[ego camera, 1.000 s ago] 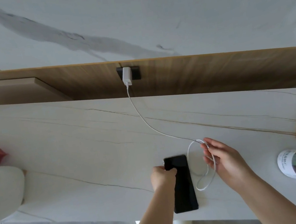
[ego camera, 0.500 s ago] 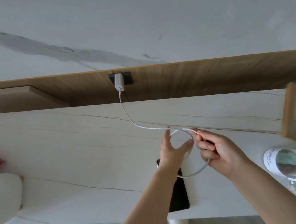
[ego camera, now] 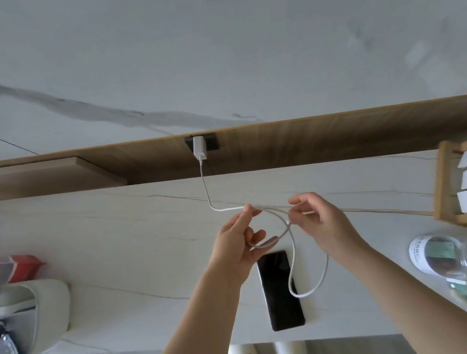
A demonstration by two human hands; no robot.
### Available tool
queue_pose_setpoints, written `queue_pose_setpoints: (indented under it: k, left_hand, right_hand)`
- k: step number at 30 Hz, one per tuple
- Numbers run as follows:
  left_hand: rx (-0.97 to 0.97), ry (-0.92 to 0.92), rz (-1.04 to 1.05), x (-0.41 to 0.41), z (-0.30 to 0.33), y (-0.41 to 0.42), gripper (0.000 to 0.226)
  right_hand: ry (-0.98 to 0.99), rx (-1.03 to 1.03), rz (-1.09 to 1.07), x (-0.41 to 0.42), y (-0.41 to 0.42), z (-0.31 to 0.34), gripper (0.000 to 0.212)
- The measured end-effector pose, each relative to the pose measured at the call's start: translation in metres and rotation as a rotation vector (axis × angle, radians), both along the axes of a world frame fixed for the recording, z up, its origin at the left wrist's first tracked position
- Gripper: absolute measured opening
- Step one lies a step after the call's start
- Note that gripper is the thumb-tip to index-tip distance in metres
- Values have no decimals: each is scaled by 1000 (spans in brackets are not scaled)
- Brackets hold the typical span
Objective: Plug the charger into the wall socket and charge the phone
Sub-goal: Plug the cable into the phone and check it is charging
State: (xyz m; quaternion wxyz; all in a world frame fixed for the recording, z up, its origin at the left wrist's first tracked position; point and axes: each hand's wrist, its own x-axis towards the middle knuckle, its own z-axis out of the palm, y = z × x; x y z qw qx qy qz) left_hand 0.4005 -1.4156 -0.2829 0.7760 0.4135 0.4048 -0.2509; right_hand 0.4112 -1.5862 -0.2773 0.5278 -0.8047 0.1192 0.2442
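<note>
Phone [ego camera: 280,290] now uncovered near the counter's [ego camera: 114,241] front edge. Left hand [ego camera: 238,245] and right hand [ego camera: 317,220] each pinch the cable [ego camera: 292,259], now apart.

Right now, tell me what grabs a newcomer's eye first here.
Both hands, left and right, pinch a looping white cable at centre above the counter. It runs up to a white charger in the wood-panel socket. A dark phone lies flat below the hands.
</note>
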Motion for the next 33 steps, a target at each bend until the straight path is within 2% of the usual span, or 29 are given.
queue_pose_setpoints:
  k: [4,8,12,14,15,16,18,21,24,26,29,31,33]
  left_hand:
    - [45,87,12,0,3,11,23]
    - [78,165,-28,-4,-4,18,20]
    - [143,192,-92,-6,-2,39,22]
    - [94,212,-75,-2,4,52,22]
    - [61,225,-47,1,7,57,21]
    - [40,237,-18,4,11,60,21]
    - [21,250,27,9,16,60,20]
    - [-19,258,116,15,20,51,20]
    - [-73,307,256,18,18,39,22]
    - [-115,351,377,18,16,32,24]
    - [-200,420,584,16,14,26,28]
    - [-288,450,717,13,13,21,28]
    - [-358,448,792,10,14,15,27]
  right_hand:
    - [125,119,25,-2,0,1,28]
    - [9,-51,-8,-5,-4,-7,9]
    - [-72,-246,83,-10,-7,-10,23]
    - [-120,-343,197,-8,-7,-11,17]
    - [-148,-334,224,-6,-4,-10,7]
    - [-177,-293,237,-4,-1,-8,7]
    - [-337,-280,244,-1,10,-1,23]
    - [-648,-431,279,0,28,14,27]
    - [-803,-475,294,-12,38,26,22]
    - [-844,-479,231,-24,39,30,24]
    - [-764,-479,131,-45,38,29,19]
    - [-516,-376,18,-59,41,29,11]
    - [-154,-177,-163,-64,49,26,12]
